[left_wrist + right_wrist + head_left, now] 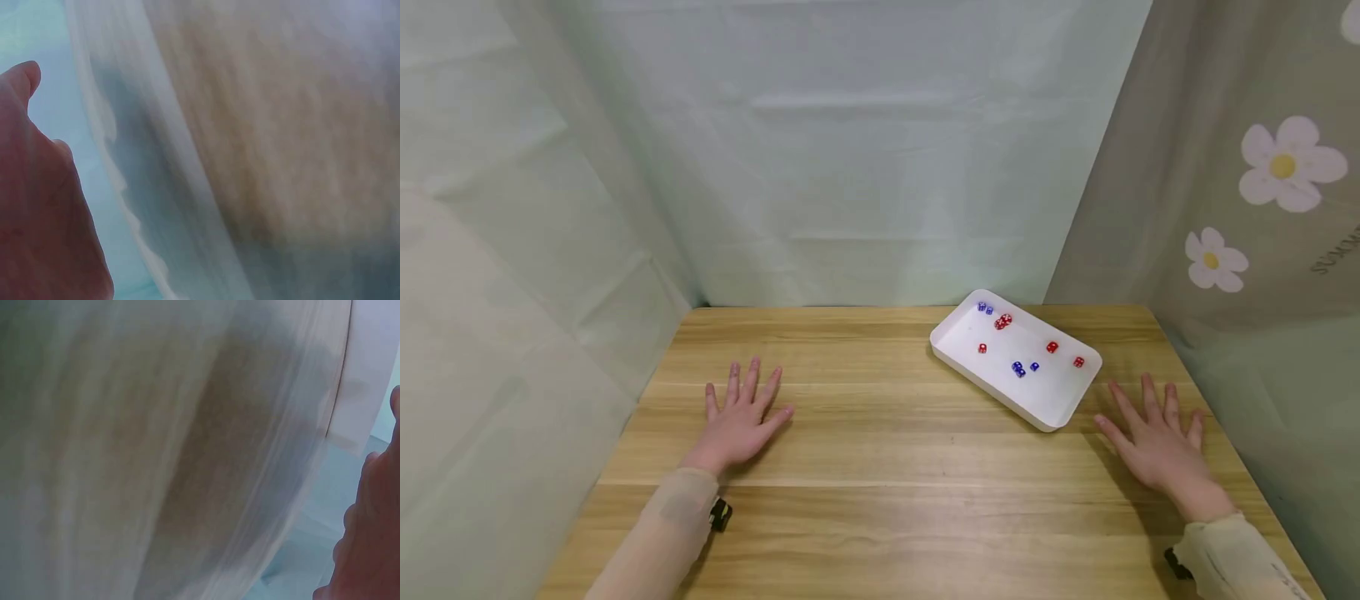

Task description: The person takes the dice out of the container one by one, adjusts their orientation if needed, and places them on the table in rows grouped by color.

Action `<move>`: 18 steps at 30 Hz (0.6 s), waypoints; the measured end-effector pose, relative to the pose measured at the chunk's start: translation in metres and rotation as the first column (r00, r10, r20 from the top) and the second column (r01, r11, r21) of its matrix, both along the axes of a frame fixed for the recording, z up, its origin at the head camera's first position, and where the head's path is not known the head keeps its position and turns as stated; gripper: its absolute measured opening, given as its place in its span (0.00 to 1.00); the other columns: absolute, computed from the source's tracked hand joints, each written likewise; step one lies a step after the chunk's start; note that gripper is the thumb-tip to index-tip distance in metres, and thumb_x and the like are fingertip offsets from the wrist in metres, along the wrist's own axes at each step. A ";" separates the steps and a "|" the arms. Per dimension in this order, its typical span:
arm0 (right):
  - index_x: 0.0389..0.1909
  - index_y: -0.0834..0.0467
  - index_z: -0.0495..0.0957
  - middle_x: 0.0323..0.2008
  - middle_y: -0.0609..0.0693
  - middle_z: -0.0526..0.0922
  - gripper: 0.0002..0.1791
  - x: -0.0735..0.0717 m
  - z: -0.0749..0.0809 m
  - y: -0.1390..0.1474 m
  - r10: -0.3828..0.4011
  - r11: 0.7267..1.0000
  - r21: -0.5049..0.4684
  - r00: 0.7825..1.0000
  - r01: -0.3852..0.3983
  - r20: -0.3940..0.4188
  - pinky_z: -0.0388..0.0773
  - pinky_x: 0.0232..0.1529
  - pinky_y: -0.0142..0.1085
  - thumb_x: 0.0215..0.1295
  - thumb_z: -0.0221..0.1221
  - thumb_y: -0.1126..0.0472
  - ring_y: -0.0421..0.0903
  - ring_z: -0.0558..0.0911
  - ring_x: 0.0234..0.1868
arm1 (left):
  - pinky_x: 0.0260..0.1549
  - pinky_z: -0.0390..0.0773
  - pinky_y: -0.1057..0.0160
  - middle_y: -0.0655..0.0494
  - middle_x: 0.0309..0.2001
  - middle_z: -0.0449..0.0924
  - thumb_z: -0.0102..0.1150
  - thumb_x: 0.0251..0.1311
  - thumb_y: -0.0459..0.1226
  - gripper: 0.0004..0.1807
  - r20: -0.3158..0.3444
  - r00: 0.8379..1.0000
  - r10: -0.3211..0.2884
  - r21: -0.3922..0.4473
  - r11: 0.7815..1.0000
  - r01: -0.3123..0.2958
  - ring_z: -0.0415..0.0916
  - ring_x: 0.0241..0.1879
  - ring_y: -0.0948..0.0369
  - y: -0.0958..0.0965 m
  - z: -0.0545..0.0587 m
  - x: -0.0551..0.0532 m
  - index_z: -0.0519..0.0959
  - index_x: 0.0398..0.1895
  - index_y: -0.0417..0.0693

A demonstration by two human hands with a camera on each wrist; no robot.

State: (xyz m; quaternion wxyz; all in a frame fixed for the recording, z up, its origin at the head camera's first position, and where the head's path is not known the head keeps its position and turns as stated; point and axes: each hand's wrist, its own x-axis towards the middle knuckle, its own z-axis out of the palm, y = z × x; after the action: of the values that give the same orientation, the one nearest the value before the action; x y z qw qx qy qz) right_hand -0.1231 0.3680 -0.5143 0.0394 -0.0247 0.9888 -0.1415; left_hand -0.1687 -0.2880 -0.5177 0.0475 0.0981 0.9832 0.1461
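Note:
My left hand (739,427) lies palm down with fingers spread over the left part of the wooden table, holding nothing. On the right side my right hand (1161,446) is spread the same way, just off the near right corner of a white tray (992,390). Inside the tray are several small dice, such as a red die (982,348) near its left side and a blue die (1034,367) toward the middle. In the left wrist view the left hand (44,200) shows at the left edge; in the right wrist view the right hand (369,537) shows at the right edge.
The wooden table (865,467) narrows toward its far edge. Pale cloth (865,167) hangs behind it and along the left. At the right hangs a grey-brown curtain (1135,208) with white flowers. A dark band (721,515) sits at the left wrist.

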 end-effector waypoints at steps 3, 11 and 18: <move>0.88 0.49 0.39 0.83 0.71 0.23 0.45 -0.001 0.000 -0.001 -0.004 1.000 -0.002 1.000 0.004 0.003 0.17 0.63 0.83 0.83 0.38 0.30 0.78 0.21 0.78 | 0.70 0.17 0.23 0.38 0.87 0.30 0.46 0.79 0.64 0.46 -0.002 1.000 -0.001 0.015 1.000 0.001 0.15 0.83 0.38 0.001 0.001 0.000 0.49 0.88 0.51; 0.88 0.49 0.40 0.83 0.72 0.25 0.45 -0.003 0.000 -0.003 -0.013 1.000 -0.020 1.000 0.013 -0.020 0.21 0.65 0.84 0.83 0.39 0.31 0.79 0.23 0.78 | 0.71 0.21 0.23 0.38 0.87 0.31 0.45 0.79 0.64 0.45 -0.020 1.000 -0.008 -0.004 1.000 0.008 0.22 0.83 0.34 0.002 -0.006 -0.005 0.50 0.88 0.53; 0.88 0.53 0.44 0.81 0.79 0.34 0.43 -0.006 0.000 -0.009 -0.042 0.997 -0.067 0.997 0.038 -0.063 0.36 0.68 0.83 0.84 0.39 0.33 0.84 0.33 0.78 | 0.72 0.24 0.22 0.38 0.87 0.32 0.46 0.79 0.63 0.44 -0.047 0.999 -0.001 -0.008 1.000 0.001 0.25 0.83 0.33 0.003 -0.008 -0.009 0.51 0.88 0.53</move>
State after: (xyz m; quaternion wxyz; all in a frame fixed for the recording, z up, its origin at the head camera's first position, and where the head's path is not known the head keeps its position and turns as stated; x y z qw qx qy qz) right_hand -0.1287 0.3588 -0.5140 0.0037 -0.0108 0.9847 -0.1738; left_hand -0.1775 -0.2847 -0.5260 0.0248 0.1019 0.9846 0.1400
